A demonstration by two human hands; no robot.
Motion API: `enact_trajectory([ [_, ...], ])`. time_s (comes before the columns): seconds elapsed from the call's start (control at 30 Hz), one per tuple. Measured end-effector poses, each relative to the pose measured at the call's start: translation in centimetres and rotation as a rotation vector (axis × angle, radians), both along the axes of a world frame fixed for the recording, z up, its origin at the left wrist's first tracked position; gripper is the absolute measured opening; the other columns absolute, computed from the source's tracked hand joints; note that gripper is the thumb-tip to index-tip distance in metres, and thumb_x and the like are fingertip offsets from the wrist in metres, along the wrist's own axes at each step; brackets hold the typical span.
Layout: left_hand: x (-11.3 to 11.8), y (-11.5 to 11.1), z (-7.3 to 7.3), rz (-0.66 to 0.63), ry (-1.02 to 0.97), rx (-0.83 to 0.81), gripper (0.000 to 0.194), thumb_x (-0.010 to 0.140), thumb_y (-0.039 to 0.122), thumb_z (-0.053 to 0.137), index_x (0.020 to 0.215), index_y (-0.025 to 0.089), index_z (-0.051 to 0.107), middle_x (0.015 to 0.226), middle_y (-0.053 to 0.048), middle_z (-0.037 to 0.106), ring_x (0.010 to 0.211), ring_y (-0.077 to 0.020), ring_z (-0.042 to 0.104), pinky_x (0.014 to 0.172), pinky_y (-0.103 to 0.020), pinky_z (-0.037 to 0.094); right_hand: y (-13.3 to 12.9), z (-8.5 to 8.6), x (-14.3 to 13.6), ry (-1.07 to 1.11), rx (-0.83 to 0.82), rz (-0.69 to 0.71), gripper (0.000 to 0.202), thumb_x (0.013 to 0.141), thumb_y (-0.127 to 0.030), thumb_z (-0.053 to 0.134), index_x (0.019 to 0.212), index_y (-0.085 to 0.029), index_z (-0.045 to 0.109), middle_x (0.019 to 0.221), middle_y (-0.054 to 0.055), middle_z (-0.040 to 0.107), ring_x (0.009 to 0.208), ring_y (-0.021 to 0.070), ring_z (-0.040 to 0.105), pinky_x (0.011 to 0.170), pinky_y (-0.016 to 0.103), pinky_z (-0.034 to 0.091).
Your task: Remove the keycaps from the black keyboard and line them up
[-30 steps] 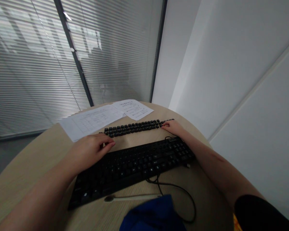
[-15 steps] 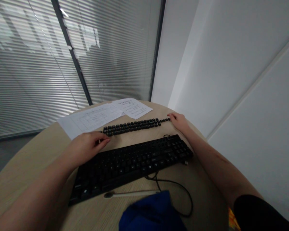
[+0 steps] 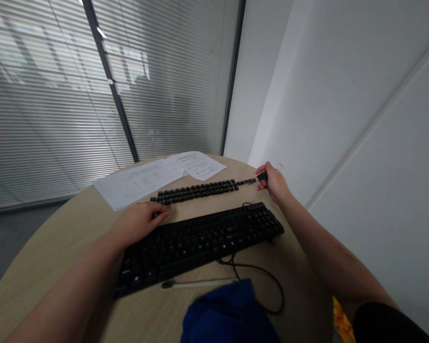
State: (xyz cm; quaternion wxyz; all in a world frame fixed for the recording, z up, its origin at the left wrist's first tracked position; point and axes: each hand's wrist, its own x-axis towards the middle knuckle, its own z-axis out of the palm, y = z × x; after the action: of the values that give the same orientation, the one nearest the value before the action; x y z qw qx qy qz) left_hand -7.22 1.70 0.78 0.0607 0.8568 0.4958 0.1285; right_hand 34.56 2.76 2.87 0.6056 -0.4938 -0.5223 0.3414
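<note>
Your right hand [image 3: 277, 186] is at the far right of the table [image 3: 57, 252], its fingers pinched around a small black piece [image 3: 262, 176]; a thin, pale wire loop [image 3: 279, 167] shows above the back of that hand, though you cannot tell from here whether the two are joined. Just left of your right fingertips, some small dark pieces [image 3: 246, 181] trail off from the right end of the loose keycaps [image 3: 196, 190], which lie in long rows on the far side of the keyboard [image 3: 200, 245]. Your left hand [image 3: 141, 221] is bent, thumb close to the forefinger, near the left end of those rows and by the keyboard's far left part; whether it grips anything cannot be told. Beyond the keycaps, toward the far left, lie printed papers [image 3: 139, 181]. On the near side of the keyboard are a looped black cable [image 3: 273, 274], a light-handled brush [image 3: 196, 284] with its dark head to the left, and a blue cloth [image 3: 229, 314] at the near edge of the view.
</note>
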Motion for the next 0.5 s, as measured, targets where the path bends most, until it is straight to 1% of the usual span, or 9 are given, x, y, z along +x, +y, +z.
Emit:
enact_trajectory([
  [0.07, 0.1, -0.1, 0.1, -0.012, 0.002, -0.012, 0.038, 0.092, 0.045, 0.046, 0.093, 0.020, 0.074, 0.092, -0.009, 0.076, 0.078, -0.0233, 0.068, 0.070, -0.033, 0.046, -1.4, 0.0, -0.7, 0.059, -0.070, 0.071, 0.040, 0.088, -0.062, 0.056, 0.087, -0.022, 0.058, 0.052, -0.006, 0.047, 0.039, 0.0101, 0.047, 0.041, 0.024, 0.047],
  [0.13, 0.3, -0.2, 0.1, -0.018, 0.007, -0.018, 0.037, 0.092, 0.045, 0.046, 0.091, 0.020, 0.074, 0.091, -0.009, 0.076, 0.077, -0.0235, 0.067, 0.069, -0.033, 0.045, -3.0, 0.0, -1.0, 0.105, -0.132, 0.152, 0.034, 0.083, -0.054, 0.067, 0.095, -0.022, 0.059, 0.062, -0.005, 0.056, 0.040, 0.0092, 0.052, 0.039, 0.023, 0.047],
  [0.2, 0.5, -0.2, 0.1, -0.023, 0.013, -0.017, 0.037, 0.092, 0.044, 0.046, 0.090, 0.021, 0.074, 0.089, -0.008, 0.076, 0.077, -0.0229, 0.067, 0.069, -0.032, 0.045, -4.4, -0.2, -1.1, 0.122, -0.153, 0.219, 0.037, 0.078, -0.047, 0.075, 0.103, -0.023, 0.061, 0.073, -0.004, 0.062, 0.043, 0.0088, 0.056, 0.039, 0.022, 0.048],
  [0.27, 0.6, -0.1, -0.1, -0.036, 0.010, -0.011, 0.036, 0.092, 0.044, 0.046, 0.088, 0.022, 0.074, 0.087, -0.007, 0.076, 0.077, -0.0221, 0.067, 0.069, -0.032, 0.045, -5.3, -0.5, -1.0, 0.128, -0.128, 0.245, 0.042, 0.077, -0.046, 0.077, 0.109, -0.024, 0.061, 0.080, -0.003, 0.064, 0.047, 0.0093, 0.060, 0.041, 0.022, 0.050],
  [0.33, 0.7, 0.0, -0.3, -0.055, 0.002, -0.015, 0.036, 0.091, 0.044, 0.045, 0.086, 0.023, 0.073, 0.086, -0.006, 0.076, 0.077, -0.0216, 0.067, 0.069, -0.031, 0.045, -5.7, -1.1, -0.7, 0.144, -0.064, 0.214, 0.045, 0.077, -0.049, 0.076, 0.110, -0.024, 0.060, 0.083, -0.002, 0.065, 0.052, 0.0103, 0.063, 0.043, 0.022, 0.051],
  [0.4, 0.8, 0.1, -0.5, -0.068, 0.000, -0.025, 0.036, 0.091, 0.044, 0.045, 0.082, 0.022, 0.072, 0.084, -0.006, 0.075, 0.076, -0.0214, 0.067, 0.068, -0.031, 0.045, -5.7, -1.8, -0.3, 0.161, 0.005, 0.142, 0.047, 0.078, -0.055, 0.074, 0.110, -0.024, 0.058, 0.085, -0.001, 0.065, 0.055, 0.0111, 0.065, 0.043, 0.022, 0.051],
  [0.5, 0.9, 0.2, -0.8, -0.070, -0.002, -0.045, 0.037, 0.092, 0.045, 0.045, 0.082, 0.022, 0.072, 0.082, -0.006, 0.075, 0.076, -0.0216, 0.068, 0.068, -0.031, 0.045, -5.1, -3.0, 0.6, 0.176, 0.031, 0.056, 0.048, 0.079, -0.061, 0.069, 0.105, -0.024, 0.055, 0.086, -0.001, 0.066, 0.056, 0.0115, 0.064, 0.043, 0.022, 0.049],
])
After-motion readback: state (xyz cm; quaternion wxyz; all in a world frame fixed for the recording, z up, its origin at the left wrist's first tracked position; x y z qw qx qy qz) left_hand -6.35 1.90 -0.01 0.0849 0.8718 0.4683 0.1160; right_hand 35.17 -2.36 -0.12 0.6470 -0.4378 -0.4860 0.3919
